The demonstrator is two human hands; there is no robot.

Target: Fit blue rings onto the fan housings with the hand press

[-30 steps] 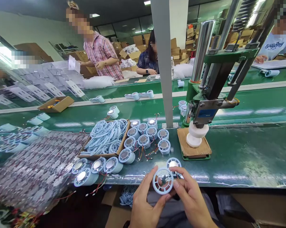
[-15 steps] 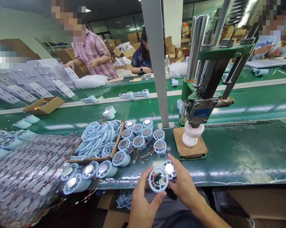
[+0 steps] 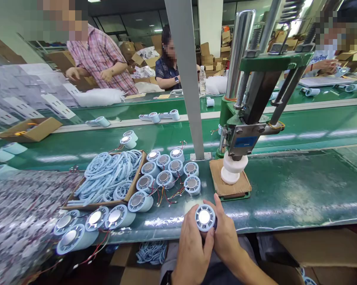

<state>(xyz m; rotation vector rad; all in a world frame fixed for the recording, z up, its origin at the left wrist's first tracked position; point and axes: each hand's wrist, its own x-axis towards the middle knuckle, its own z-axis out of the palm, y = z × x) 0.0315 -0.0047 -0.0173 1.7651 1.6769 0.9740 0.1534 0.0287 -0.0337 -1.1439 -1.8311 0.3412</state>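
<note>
Between my two hands, close to the near edge of the bench, is a light-blue round motor housing (image 3: 204, 217) with a silver disc in its middle and a spoked ring over its face. My left hand (image 3: 194, 241) wraps its left side, thumb along the lower rim. Closed around the right side is my right hand (image 3: 225, 233), index finger pointing up past the rim. The fingers hide the housing's lower body. Ahead and to the right, a green hand press (image 3: 249, 138) has its white round pusher (image 3: 234, 160) down over a white round base on a cardboard pad (image 3: 216, 176).
Several similar blue housings (image 3: 165, 179) with wires stand left of my hands. Beside them a cardboard box (image 3: 138, 174) holds blue rings (image 3: 116, 170). Bagged parts (image 3: 27, 221) cover the far left. A grey post (image 3: 186, 79) rises behind; people work across the green conveyor (image 3: 136, 140).
The blue ring in my left hand has moved right, from beside the motor housing to over its face. My hands have come together around it. The view has shifted slightly right.
</note>
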